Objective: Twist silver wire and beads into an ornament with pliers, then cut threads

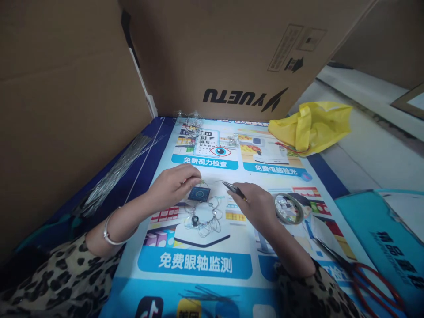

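Note:
My left hand (179,183) is closed, thumb and forefinger pinched on a thin wire (206,182) that curves out just past the fingertips. My right hand (256,201) is wrapped round a small pair of pliers (234,190), whose tips point left. A fine strand of wire shows at the plier tips. Below and between the hands lies a looped wire ornament (212,223) with a dark bead and several small pale beads, laid on the printed sheet (159,278). Right of the right hand stands a round dish (289,208) with small pieces inside.
Red-handled scissors (361,274) lie at the right. A bundle of straight wires (115,176) rests at the left, with dark wires (208,293) at the front. More wire pieces (192,126) sit by the cardboard wall (212,57). A yellow bag (308,128) and a teal bag (380,238) are on the right.

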A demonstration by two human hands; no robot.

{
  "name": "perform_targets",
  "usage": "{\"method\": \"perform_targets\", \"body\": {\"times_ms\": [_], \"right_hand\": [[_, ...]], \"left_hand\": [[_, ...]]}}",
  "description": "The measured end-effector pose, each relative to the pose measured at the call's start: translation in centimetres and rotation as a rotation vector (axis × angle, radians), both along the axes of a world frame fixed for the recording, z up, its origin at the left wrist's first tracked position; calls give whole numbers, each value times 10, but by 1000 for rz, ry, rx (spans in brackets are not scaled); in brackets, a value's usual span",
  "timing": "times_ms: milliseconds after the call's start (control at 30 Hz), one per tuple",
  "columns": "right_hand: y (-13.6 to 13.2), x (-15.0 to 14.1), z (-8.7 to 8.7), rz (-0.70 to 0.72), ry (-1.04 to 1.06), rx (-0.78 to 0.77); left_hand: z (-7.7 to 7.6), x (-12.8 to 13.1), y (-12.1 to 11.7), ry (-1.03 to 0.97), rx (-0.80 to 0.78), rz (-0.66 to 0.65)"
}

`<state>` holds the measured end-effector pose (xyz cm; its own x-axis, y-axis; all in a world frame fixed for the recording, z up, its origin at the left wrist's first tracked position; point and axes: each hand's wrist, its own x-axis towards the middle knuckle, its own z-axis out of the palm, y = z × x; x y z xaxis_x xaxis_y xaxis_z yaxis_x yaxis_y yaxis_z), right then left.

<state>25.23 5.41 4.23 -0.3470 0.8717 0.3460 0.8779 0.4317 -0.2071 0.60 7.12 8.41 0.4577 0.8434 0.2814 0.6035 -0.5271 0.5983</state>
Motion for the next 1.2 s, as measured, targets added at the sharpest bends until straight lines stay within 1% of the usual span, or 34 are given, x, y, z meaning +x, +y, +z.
{"method": "perform_targets", "body": {"times_ms": [67,133,200,300,367,467,567,733,800,900,967,1033,1100,1200], "right_hand": [[3,4,-12,-30,43,5],[5,5,-22,-41,67,-24],[6,5,-30,-38,70,-78],[9,4,-36,-46,80,-158],[11,4,-37,-59,91,-196],[12,4,-39,-61,94,-184],[11,4,-43,-46,84,-131],[11,4,-48,-30,66,-67],[11,4,-49,-28,61,-64],[10,4,-49,-5,57,-60],[10,3,-49,10,49,-47],[9,3,-49,22,39,-18],[8,2,-49,36,27,16],[7,0,-46,63,14,50]], "left_hand": [[-12,-5,8,-6,-27,76],[-27,-10,14,17,-81,100],[-41,-14,19,48,-123,46],[-56,-15,23,80,-132,-96],[-62,-12,24,126,-90,-156],[-68,-5,28,237,32,-178],[-72,3,35,286,122,-170],[-71,14,47,396,191,-158],[-70,20,53,452,193,-132],[-69,26,60,479,131,-43],[-70,26,61,409,82,17],[-70,21,58,268,46,41],[-69,14,49,107,21,55],[-64,4,27,-76,-30,85]]}}
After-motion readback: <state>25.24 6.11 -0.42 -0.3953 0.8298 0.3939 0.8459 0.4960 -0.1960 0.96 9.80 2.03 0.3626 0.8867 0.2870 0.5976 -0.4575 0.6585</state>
